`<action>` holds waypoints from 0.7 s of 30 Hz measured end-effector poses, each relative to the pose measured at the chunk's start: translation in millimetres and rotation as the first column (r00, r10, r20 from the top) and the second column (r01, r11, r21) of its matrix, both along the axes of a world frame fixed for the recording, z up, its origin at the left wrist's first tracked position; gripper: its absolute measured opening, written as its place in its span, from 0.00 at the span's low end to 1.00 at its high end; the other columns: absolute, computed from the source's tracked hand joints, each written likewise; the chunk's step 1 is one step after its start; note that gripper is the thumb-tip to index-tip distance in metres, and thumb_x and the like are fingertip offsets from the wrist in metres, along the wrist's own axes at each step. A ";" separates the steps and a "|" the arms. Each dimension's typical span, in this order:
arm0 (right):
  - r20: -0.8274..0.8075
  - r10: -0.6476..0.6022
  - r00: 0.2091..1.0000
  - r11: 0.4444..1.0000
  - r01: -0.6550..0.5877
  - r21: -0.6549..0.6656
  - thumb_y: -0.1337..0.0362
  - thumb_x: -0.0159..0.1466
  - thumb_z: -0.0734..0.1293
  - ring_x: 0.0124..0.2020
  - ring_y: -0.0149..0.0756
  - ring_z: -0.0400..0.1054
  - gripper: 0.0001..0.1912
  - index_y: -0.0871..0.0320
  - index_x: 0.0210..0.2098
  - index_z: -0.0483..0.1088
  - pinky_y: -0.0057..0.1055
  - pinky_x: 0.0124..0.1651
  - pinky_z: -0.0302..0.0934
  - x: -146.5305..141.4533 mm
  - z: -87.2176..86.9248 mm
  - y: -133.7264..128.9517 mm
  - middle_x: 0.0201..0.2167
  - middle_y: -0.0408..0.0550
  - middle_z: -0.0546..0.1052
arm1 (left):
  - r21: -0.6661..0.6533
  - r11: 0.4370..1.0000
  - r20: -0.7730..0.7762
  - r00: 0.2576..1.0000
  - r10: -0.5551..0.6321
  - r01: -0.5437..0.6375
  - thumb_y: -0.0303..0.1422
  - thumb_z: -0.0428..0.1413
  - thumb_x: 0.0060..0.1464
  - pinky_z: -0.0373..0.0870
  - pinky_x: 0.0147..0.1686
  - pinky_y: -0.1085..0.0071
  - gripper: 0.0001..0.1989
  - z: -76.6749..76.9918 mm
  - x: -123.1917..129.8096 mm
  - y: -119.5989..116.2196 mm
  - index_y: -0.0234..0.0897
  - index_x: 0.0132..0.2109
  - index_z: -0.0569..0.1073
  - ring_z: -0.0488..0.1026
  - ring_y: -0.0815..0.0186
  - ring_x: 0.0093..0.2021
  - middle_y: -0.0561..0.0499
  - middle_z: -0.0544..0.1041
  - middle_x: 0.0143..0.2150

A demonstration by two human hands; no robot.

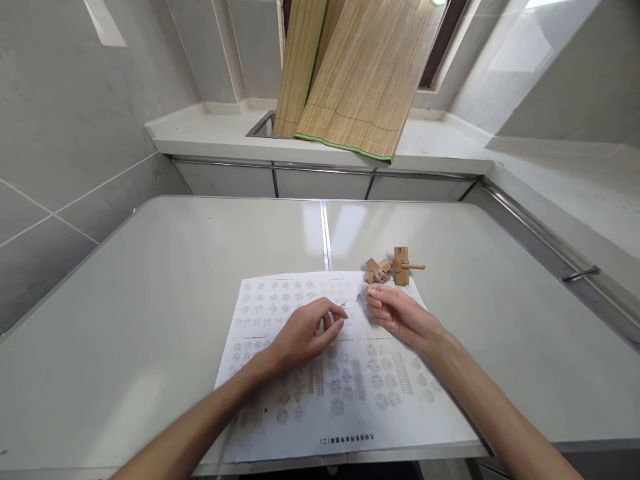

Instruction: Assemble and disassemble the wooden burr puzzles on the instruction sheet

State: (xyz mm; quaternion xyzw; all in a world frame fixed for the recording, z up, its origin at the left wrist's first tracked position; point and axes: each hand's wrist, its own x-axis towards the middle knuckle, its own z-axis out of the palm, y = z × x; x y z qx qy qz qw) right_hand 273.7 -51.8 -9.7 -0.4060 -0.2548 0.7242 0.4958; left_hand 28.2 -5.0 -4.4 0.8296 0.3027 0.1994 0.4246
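Note:
My left hand (311,328) rests over the printed sheet (350,423), fingers loosely curled, with a small gap between index finger and thumb and nothing held. Further right, my right hand (400,315) has its thumb and fingers drawn together near the sheet's upper edge; whether something small is between them is hidden. Just beyond its fingertips lies a cluster of crossed wooden puzzle pieces (379,270). Beside that is another wooden puzzle assembly (401,265), with a rod sticking out to the right and a dark mark on its upper block.
The sheet carries rows of small diagrams and lies on a pale table (150,300) with a metal seam (325,233). Behind the table is a white counter (210,137) with a partly covered sink (263,125). A green-edged bamboo mat (360,87) hangs over it.

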 end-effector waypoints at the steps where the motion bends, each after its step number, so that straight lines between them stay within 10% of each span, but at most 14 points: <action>1: 0.000 -0.001 1.000 1.000 0.001 0.002 0.59 0.63 0.80 0.24 0.24 0.50 0.19 0.59 0.29 0.67 0.22 0.23 0.50 -0.1 0.4 -0.1 0.26 0.37 0.61 | 0.002 1.000 -0.001 1.000 -0.001 0.001 0.36 0.54 0.69 0.67 0.35 0.69 0.10 -0.2 0.0 0.1 0.39 0.48 0.78 0.72 0.67 0.34 0.50 0.80 0.42; 21: 0.025 -0.008 1.000 1.000 0.009 -0.004 0.58 0.61 0.81 0.24 0.24 0.49 0.20 0.59 0.28 0.67 0.23 0.24 0.48 -1.8 4.9 -0.7 0.25 0.37 0.59 | -0.007 1.000 0.001 1.000 0.002 -0.002 0.35 0.54 0.69 0.67 0.35 0.70 0.09 -3.6 -0.3 0.4 0.39 0.49 0.78 0.72 0.68 0.34 0.51 0.80 0.41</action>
